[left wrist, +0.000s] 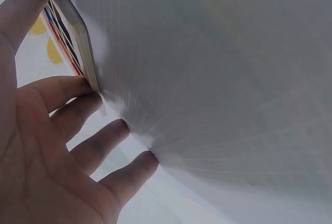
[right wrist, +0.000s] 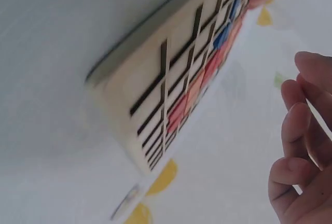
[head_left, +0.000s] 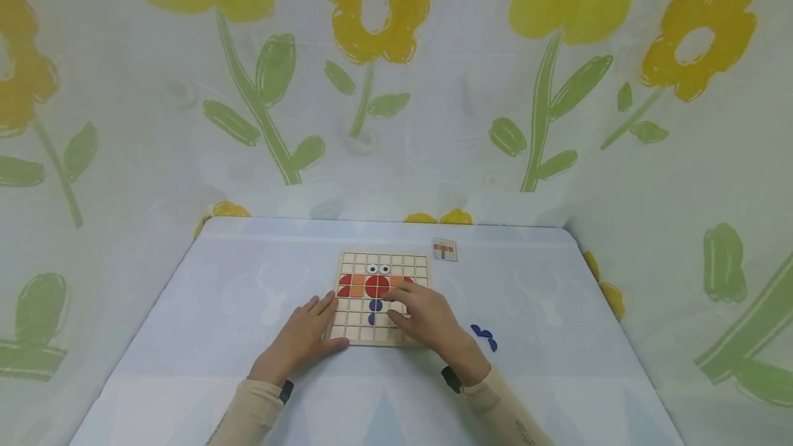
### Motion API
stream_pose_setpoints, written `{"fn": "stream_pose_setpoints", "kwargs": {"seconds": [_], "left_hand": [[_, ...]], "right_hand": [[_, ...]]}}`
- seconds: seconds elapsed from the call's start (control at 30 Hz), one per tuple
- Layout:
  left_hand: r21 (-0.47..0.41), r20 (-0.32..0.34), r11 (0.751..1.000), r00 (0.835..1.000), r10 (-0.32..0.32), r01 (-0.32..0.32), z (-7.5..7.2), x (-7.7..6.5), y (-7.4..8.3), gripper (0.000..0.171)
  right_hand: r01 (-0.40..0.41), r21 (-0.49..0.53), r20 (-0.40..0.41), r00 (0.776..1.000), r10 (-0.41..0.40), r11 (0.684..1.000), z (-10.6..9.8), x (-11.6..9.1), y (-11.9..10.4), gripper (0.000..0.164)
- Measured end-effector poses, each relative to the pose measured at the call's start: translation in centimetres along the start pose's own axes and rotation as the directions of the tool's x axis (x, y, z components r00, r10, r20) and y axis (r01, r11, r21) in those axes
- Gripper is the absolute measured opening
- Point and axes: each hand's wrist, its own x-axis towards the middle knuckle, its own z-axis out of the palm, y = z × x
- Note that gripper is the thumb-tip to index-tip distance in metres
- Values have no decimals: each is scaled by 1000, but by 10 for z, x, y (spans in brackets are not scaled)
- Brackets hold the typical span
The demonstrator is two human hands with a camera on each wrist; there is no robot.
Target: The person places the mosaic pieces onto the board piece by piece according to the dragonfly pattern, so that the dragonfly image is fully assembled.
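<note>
A light wooden grid board lies on the table, bearing colored pieces. Among them are two eye pieces, a red circle, orange squares and red rounded pieces at the sides. Blue pieces sit in cells below the circle. My left hand touches the board's left edge and near-left corner with extended fingers. Above the board's right part hovers my right hand, fingers loosely bent, thumb and index finger apart. No piece shows between its fingers in the right wrist view.
Loose blue pieces lie on the table to the right of the board. A small pattern card rests beyond the board's far right corner. Flower-printed fabric walls enclose the table at the back and sides.
</note>
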Motion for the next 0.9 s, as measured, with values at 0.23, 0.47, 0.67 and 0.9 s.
{"fn": "stream_pose_setpoints", "kwargs": {"seconds": [0.23,0.47,0.67,0.9], "left_hand": [[-5,6,1000,1000,7,-7,1,1,0,94],[-8,-4,1000,1000,12,-12,1,0,0,94],[-6,-10,1000,1000,14,-14,2,0,-1,94],[8,-22,1000,999,30,-30,4,1,-4,93]], "right_hand": [[-49,11,-93,994,49,999,-17,-28,28,32],[-131,0,-91,987,131,991,-27,-59,64,47],[-237,-18,-76,969,235,971,-29,-80,88,52],[-350,-18,27,936,350,937,-37,-95,102,42]]}}
